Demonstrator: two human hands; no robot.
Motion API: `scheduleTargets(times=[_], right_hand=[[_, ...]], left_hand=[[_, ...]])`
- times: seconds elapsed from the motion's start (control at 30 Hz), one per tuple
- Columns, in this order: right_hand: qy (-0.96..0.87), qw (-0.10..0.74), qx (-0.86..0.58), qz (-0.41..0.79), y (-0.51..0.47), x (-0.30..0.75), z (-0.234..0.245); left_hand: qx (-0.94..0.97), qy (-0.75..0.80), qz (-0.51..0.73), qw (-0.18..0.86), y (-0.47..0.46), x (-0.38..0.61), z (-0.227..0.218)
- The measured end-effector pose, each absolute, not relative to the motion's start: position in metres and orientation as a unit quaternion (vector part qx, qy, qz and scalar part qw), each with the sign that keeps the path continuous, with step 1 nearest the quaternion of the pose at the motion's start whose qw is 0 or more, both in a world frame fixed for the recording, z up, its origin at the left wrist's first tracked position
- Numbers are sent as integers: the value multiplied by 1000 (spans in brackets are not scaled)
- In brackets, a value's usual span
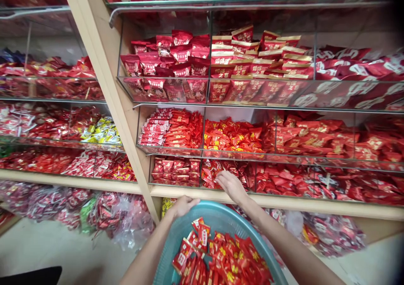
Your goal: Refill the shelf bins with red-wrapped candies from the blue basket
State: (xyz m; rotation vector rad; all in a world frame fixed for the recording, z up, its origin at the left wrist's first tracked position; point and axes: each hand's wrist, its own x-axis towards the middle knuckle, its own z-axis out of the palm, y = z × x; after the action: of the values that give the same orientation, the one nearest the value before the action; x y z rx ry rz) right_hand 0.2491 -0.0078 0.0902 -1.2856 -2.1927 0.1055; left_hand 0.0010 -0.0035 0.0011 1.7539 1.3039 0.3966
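Over at the left edge of the shelving, clear bags of wrapped sweets slump on the floor under the lower board, and the slanted wooden post divides that bay from the one being worked. Just right of the post, the left hand is clamped on the far rim of the teal basket, fingers curled over the edge, holding it up close beneath the front edge of the wooden shelf. Look into that basket: a good heap of red packets with yellow print lies in it already, piled toward the near side, while bare teal shows along the far wall, so by my reckoning the gathering is well under way but the basket has room yet. Moving right, the right hand reaches over the shelf edge into the lowest clear bin, palm down, fingers stretched forward among matching red wrappers; the fingertips are buried, so I cannot tell whether it has grasped any. Beside it to the left sits a compartment of small square packets, untouched. The bin under the hand looks far from emptied, and further right the bottom row runs on to the right edge, brim-full of red.
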Motion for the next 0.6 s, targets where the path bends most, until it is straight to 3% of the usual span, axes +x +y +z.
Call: scheduleTargets(times=[0.2, 0.33, 0.47, 0.6], right_hand=[[-645, 533, -514, 190, -5, 258, 98], [-467, 625, -507, 367, -16, 252, 101], [-351, 627, -469, 514, -39, 240, 97], [-303, 546, -465, 628, -65, 229, 81]], left_hand=[[712, 523, 157, 441, -4, 2, 4], [711, 525, 161, 438, -5, 2, 5], [706, 525, 164, 446, -6, 3, 6], [694, 523, 169, 464, -6, 3, 5]])
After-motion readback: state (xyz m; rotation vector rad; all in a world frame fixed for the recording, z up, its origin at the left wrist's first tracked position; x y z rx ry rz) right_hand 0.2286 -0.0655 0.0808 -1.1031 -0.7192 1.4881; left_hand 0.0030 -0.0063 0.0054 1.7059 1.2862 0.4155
